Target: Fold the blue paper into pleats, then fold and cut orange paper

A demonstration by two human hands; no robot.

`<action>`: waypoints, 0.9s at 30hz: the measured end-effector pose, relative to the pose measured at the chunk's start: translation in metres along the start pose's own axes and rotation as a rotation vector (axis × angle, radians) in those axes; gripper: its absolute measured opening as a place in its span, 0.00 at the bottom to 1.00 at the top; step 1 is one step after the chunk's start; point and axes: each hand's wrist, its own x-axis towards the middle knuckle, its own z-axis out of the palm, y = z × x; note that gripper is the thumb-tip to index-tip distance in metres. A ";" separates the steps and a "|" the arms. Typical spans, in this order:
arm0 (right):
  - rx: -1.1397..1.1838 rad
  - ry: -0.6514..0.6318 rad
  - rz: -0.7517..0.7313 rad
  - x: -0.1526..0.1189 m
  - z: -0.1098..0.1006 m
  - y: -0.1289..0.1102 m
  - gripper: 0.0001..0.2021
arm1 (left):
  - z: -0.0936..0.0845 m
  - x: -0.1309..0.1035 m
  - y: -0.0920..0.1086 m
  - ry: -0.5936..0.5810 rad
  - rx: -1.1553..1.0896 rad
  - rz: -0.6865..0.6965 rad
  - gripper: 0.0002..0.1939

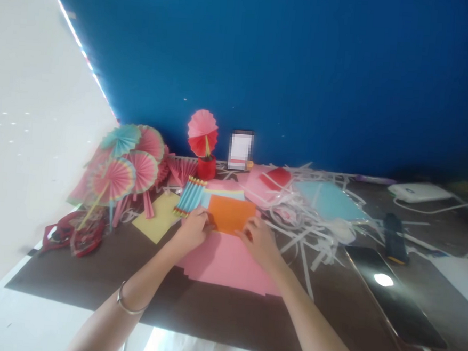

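Observation:
An orange paper sheet (231, 215) is held between my two hands, over pink sheets (231, 266) lying on the dark table. My left hand (194, 227) pinches its left edge, fingers bent. At its lower right corner, the fingers of my right hand (258, 238) are curled round the edge. Just behind the orange sheet lie pale striped paper and folded blue paper strips (191, 195). A yellow sheet (158, 216) rests left of my left hand.
Paper fans (113, 179) and a red bundle (73, 232) stand at the left. A red pot (207, 167) holds a pink fan. White strips (305, 239), blue sheets (330, 200), a phone (396, 295) and a dark cutter (395, 239) lie to the right. Behind is a blue wall (265, 65).

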 end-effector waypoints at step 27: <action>0.041 0.044 0.076 0.004 0.011 0.006 0.15 | 0.009 -0.002 0.000 0.045 0.049 -0.044 0.05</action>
